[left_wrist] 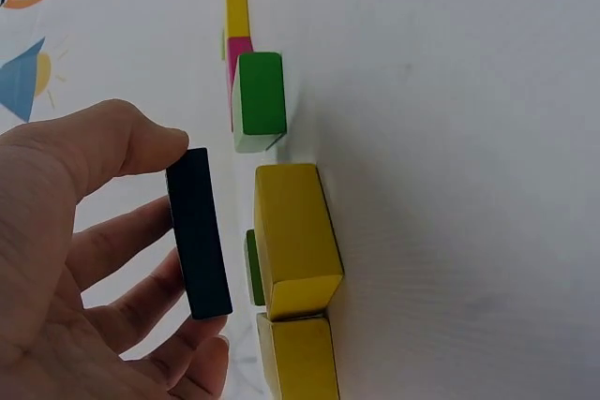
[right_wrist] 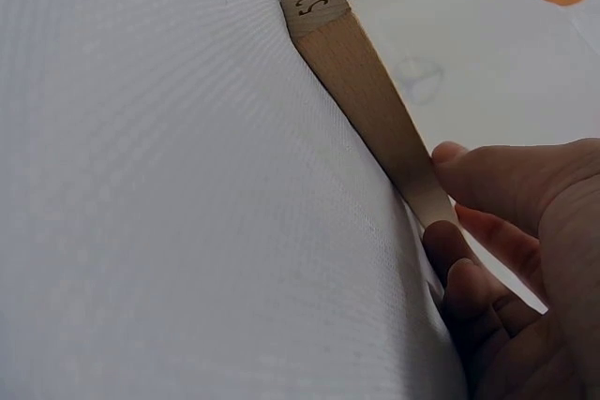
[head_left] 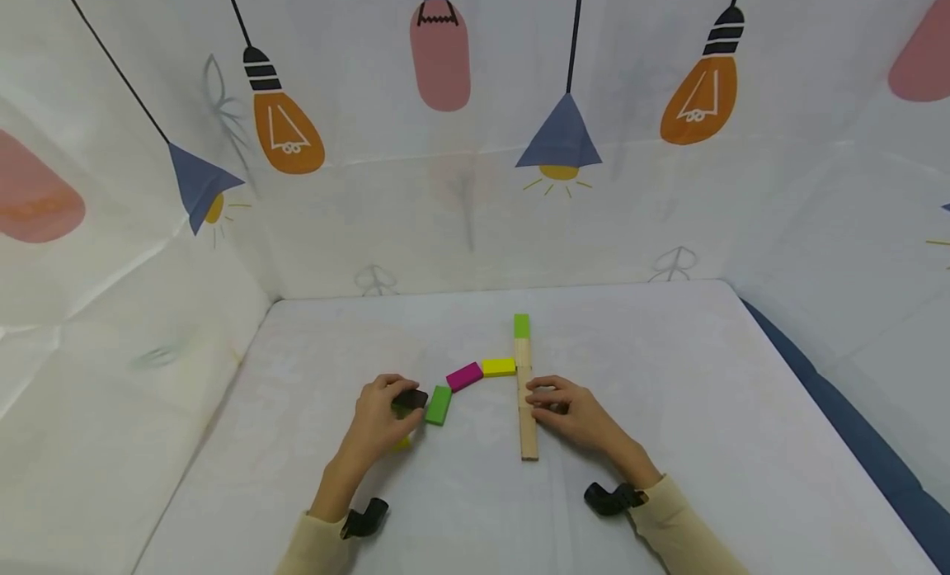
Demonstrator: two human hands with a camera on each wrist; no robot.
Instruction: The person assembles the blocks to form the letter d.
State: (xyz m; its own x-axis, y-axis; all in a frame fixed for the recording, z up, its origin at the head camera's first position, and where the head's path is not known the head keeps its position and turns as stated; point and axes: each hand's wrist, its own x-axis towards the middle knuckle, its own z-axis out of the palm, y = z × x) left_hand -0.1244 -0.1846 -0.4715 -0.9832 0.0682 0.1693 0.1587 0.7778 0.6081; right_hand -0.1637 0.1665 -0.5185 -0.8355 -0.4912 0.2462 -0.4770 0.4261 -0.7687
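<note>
My left hand [head_left: 374, 420] holds a dark block [left_wrist: 199, 231] between thumb and fingers. In the left wrist view it is raised beside two yellow blocks [left_wrist: 305, 231], with a green sliver of another block behind them. A green block [head_left: 438, 405], a magenta block [head_left: 464, 377] and a yellow block [head_left: 499, 367] curve up toward a straight row of plain wooden blocks [head_left: 528, 435]. The row has a light green block [head_left: 523, 326] at its far end. My right hand [head_left: 580, 416] rests its fingertips along the row's right side. One wooden end face bears the number 53.
The blocks lie on a white-covered table [head_left: 653, 352]. Behind it and at the sides hangs a pale sheet [head_left: 460, 212] printed with lamps and bulbs. Dark blue fabric [head_left: 853, 402] shows past the right edge. A black wrist device [head_left: 365, 519] is on each forearm.
</note>
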